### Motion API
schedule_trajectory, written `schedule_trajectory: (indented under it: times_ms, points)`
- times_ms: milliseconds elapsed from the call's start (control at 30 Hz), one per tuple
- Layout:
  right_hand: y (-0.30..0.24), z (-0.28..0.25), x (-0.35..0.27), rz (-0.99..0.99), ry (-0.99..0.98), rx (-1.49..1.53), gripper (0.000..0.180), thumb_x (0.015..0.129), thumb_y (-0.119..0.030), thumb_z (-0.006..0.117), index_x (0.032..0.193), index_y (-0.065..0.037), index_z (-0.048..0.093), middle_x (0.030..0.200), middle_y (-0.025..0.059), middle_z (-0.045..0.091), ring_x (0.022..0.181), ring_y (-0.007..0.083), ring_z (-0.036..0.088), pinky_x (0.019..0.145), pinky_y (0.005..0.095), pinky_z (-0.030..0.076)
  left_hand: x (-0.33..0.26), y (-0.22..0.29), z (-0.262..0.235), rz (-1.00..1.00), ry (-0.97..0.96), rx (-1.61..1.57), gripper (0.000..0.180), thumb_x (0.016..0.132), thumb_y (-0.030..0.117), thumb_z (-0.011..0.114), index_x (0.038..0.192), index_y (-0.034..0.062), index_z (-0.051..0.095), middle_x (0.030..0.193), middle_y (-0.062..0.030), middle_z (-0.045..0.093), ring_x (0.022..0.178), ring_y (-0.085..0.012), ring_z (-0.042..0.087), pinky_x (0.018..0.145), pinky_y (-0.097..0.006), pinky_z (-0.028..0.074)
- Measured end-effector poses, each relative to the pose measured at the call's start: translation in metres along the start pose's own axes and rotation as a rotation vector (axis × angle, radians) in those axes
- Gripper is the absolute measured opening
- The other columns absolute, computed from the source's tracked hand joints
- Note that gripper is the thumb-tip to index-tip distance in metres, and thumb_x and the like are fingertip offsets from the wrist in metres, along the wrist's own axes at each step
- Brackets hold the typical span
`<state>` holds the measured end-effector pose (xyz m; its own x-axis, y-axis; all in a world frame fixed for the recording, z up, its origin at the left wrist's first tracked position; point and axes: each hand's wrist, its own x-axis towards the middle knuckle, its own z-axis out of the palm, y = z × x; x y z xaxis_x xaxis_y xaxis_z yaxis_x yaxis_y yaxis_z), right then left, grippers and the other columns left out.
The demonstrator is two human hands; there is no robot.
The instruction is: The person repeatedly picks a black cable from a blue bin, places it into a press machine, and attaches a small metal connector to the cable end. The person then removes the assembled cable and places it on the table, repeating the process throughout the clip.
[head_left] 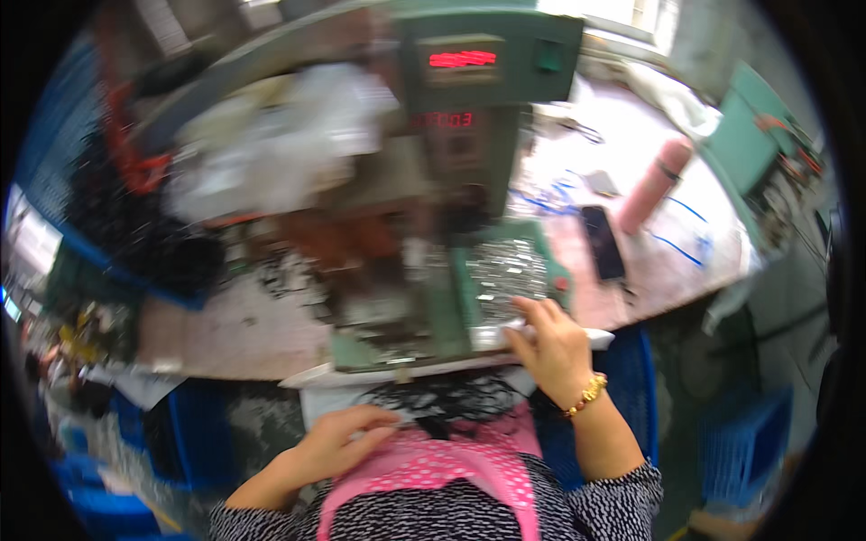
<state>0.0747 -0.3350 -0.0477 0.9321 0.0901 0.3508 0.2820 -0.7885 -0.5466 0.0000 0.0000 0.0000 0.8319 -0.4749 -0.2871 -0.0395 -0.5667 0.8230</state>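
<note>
My right hand (555, 350), with a gold bracelet at its wrist, reaches over the near right part of a pile of small shiny metal pieces (507, 270). Its thumb and forefinger are apart, and I see nothing between them. The pieces lie in a green tray (552, 257) beside the base of a green machine (492, 68). Lower left, my left hand (347, 437) rests near my lap, fingers stretched and thumb apart. Its fingertips are next to a heap of thin black strips (460, 401); no held piece shows there.
The machine's blurred working head stands in the middle. On the table (225, 338) at right are a phone (602, 242) and a pink bottle (654, 187). A blue basket (81, 180) of black pieces is at far left. Blue crates (744, 446) stand below.
</note>
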Motion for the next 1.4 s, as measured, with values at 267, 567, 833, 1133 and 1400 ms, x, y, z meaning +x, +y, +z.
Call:
schedule_trajectory:
  times_ms: [267, 567, 833, 1133, 1400]
  points:
    - [0.026, 0.057, 0.033, -0.057, 0.285, -0.023, 0.007, 0.091, -0.006, 0.066, 0.095, -0.005, 0.061, 0.089, 0.0119, 0.06, 0.077, 0.0341, 0.062, 0.067, 0.0423, 0.049, -0.051, -0.044, 0.002, -0.03, 0.195, -0.142, 0.029, 0.104, 0.02, 0.06, 0.128, 0.0043, 0.066, 0.115, -0.0097, 0.072, 0.102, -0.0203, 0.069, 0.087, -0.032, 0.055]
    - [0.027, 0.08, 0.028, 0.014, 0.486, 0.247, 0.006, 0.099, -0.006, 0.063, 0.103, -0.002, 0.063, 0.089, 0.0109, 0.067, 0.078, 0.0212, 0.065, 0.072, 0.0336, 0.053, 0.027, -0.116, -0.074, 0.193, 0.845, 0.011, 0.021, 0.098, 0.007, 0.061, 0.117, 0.0003, 0.067, 0.107, -0.0092, 0.069, 0.101, -0.0176, 0.064, 0.09, -0.032, 0.051]
    - [0.02, 0.067, 0.031, -0.068, 0.459, 0.192, 0.014, 0.092, 0.004, 0.063, 0.105, -0.001, 0.068, 0.096, 0.016, 0.067, 0.085, 0.0329, 0.066, 0.077, 0.0386, 0.054, 0.127, -0.162, -0.168, -0.171, 1.137, 0.618, 0.022, 0.082, 0.018, 0.074, 0.098, 0.0037, 0.069, 0.1, -0.0165, 0.069, 0.1, -0.0359, 0.062, 0.089, -0.047, 0.048]
    - [0.015, 0.064, 0.034, -0.114, 0.455, 0.221, 0.014, 0.091, 0.006, 0.06, 0.099, 0.0, 0.07, 0.1, 0.0151, 0.066, 0.087, 0.0313, 0.065, 0.075, 0.0382, 0.055, 0.051, -0.102, -0.117, 0.314, 1.143, 0.94, 0.009, 0.083, 0.01, 0.075, 0.086, 0.0092, 0.066, 0.08, -0.0051, 0.064, 0.08, -0.025, 0.06, 0.078, -0.039, 0.045]
    - [0.017, 0.064, 0.032, -0.084, 0.458, 0.225, 0.017, 0.089, 0.008, 0.061, 0.1, -0.001, 0.071, 0.098, 0.0121, 0.064, 0.087, 0.0266, 0.062, 0.076, 0.0357, 0.053, 0.051, -0.109, -0.052, 0.232, 0.673, 0.887, 0.012, 0.085, 0.015, 0.071, 0.088, 0.0076, 0.062, 0.079, -0.0063, 0.061, 0.078, -0.0278, 0.061, 0.075, -0.04, 0.048]
